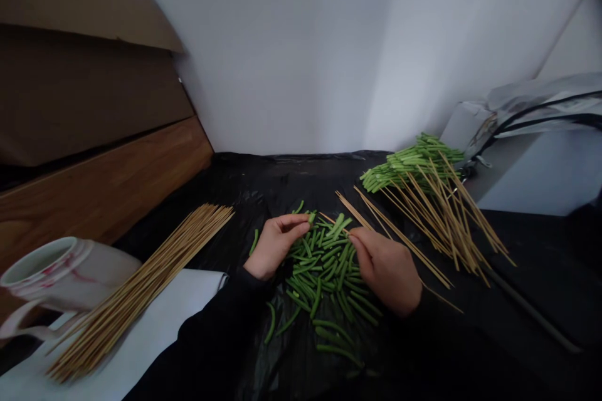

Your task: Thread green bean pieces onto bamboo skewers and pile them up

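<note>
Cut green stalks (324,263) are lying in a loose heap on a black plastic sheet (244,182), directly between and below a person's two bare hands. The left hand (279,243) is pinching a short green piece (311,217) between thumb and forefinger above the far side of the heap. Across from it, the right hand (389,270) is gripping a thin wooden skewer (327,218), the thumb and curled fingers pressing close around it, while a few stalk pieces (337,225) are sitting crosswise on the skewer just beyond the fingertips. A few strays are lying at the heap's edges. Beside the right hand, several loose skewers (404,244) are resting on the sheet; farther right, skewered green stalks (414,160) are lying stacked near a white box (512,166), their bare stick ends (451,225) fanning toward the person. To the left, a thick bundle of bare skewers (150,288) is stretching over white paper (195,294), next to a pale mug (101,276) bearing reddish marks. Behind the heap, a plain white wall (291,50) is rising.
</note>
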`<move>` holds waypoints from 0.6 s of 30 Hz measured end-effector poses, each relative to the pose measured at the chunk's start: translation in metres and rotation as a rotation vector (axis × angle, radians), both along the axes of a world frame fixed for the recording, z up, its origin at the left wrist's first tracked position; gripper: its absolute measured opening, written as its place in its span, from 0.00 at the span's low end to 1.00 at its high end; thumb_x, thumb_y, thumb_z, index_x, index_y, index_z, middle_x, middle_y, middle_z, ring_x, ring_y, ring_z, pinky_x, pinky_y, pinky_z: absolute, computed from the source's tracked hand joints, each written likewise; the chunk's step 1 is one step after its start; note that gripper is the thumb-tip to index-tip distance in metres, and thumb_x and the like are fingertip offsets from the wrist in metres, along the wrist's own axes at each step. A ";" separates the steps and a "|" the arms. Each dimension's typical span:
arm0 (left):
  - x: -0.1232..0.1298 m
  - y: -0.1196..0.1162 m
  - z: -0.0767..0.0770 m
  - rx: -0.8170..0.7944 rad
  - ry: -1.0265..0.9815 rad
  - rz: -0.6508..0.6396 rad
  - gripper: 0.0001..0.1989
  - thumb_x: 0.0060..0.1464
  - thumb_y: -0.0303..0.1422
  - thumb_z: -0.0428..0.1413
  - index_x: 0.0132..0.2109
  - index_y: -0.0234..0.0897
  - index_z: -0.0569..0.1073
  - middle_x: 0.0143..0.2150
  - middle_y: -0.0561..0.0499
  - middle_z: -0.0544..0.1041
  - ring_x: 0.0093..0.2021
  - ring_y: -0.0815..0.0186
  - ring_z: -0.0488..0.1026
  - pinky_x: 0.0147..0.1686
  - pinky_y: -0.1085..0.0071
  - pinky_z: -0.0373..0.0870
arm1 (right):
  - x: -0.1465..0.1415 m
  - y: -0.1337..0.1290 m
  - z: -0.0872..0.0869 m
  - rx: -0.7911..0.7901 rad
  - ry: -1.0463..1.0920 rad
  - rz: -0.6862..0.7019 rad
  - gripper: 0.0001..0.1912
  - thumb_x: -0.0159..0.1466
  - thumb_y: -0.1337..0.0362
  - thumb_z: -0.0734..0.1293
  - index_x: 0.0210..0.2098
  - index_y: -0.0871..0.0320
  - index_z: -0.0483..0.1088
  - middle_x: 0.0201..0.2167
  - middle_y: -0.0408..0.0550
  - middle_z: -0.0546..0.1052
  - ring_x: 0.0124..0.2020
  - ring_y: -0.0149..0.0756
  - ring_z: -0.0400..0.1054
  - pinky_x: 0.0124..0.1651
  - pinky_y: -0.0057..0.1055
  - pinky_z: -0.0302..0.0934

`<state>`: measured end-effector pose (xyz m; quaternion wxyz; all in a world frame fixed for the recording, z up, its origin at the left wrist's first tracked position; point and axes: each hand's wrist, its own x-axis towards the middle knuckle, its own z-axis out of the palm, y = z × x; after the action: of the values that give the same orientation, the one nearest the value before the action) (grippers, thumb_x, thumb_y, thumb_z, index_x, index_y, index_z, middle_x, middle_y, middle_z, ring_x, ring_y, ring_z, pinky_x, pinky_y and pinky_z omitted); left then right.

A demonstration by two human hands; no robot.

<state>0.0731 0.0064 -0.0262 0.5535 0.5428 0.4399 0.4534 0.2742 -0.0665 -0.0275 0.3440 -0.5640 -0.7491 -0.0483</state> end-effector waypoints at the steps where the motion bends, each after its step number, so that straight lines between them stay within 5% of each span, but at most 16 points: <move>1: 0.000 0.000 -0.001 0.106 0.117 0.021 0.15 0.46 0.34 0.64 0.43 0.34 0.78 0.39 0.45 0.80 0.38 0.62 0.75 0.42 0.65 0.70 | 0.001 0.001 0.000 0.002 0.006 -0.006 0.15 0.69 0.64 0.53 0.33 0.57 0.69 0.28 0.45 0.75 0.30 0.30 0.69 0.33 0.27 0.53; 5: 0.003 -0.005 -0.005 0.601 0.574 0.012 0.09 0.52 0.32 0.59 0.41 0.40 0.79 0.44 0.45 0.77 0.47 0.58 0.70 0.50 0.59 0.66 | 0.005 0.004 0.000 0.006 0.013 -0.023 0.15 0.69 0.64 0.54 0.34 0.57 0.70 0.30 0.46 0.76 0.33 0.31 0.70 0.35 0.26 0.54; 8: 0.007 -0.011 -0.008 0.816 0.780 -0.098 0.07 0.55 0.32 0.56 0.39 0.42 0.79 0.48 0.46 0.74 0.52 0.57 0.66 0.53 0.57 0.62 | 0.004 0.004 0.000 -0.007 0.006 -0.049 0.14 0.69 0.63 0.54 0.34 0.57 0.70 0.30 0.46 0.76 0.33 0.31 0.70 0.35 0.26 0.54; 18: 0.014 -0.008 -0.020 0.783 0.850 -0.134 0.04 0.50 0.34 0.60 0.33 0.40 0.76 0.48 0.46 0.75 0.53 0.54 0.65 0.52 0.55 0.61 | 0.001 0.002 0.001 -0.009 0.007 -0.016 0.15 0.69 0.64 0.53 0.34 0.57 0.70 0.29 0.46 0.76 0.32 0.30 0.70 0.35 0.26 0.54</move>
<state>0.0866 -0.0016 -0.0460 0.1139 0.8681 0.3874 0.2886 0.2754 -0.0643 -0.0260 0.3439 -0.5715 -0.7437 -0.0455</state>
